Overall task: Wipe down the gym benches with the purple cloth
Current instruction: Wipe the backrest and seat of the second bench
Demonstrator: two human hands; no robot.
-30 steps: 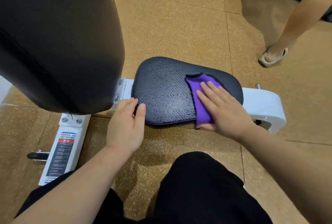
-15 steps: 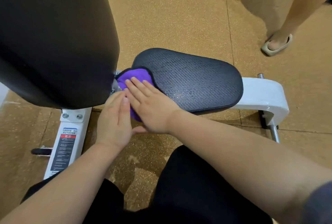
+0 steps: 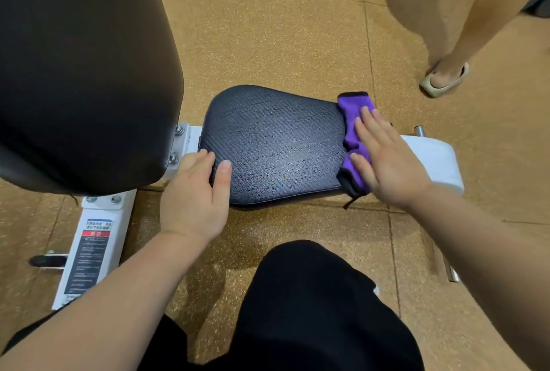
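The black textured seat pad [image 3: 276, 144] of the gym bench lies low in the middle of the head view, on a white frame [image 3: 431, 156]. The purple cloth [image 3: 354, 126] is bunched at the pad's right end, draped over its edge. My right hand [image 3: 387, 159] lies flat on the cloth, fingers spread, pressing it onto the pad. My left hand [image 3: 196, 195] rests on the pad's left near corner, thumb on top, holding the edge. The large black backrest pad [image 3: 80, 73] fills the upper left.
A white frame bar with a warning label [image 3: 89, 251] runs down at left, with a black knob [image 3: 47, 260] beside it. Another person's leg and sandalled foot [image 3: 446, 76] stand on the brown floor at upper right. My black-clad knees are at the bottom.
My right hand swept the cloth from the pad's left end, by the backrest, across to its right end. My left hand stayed at the left corner, its thumb now on top of the pad.
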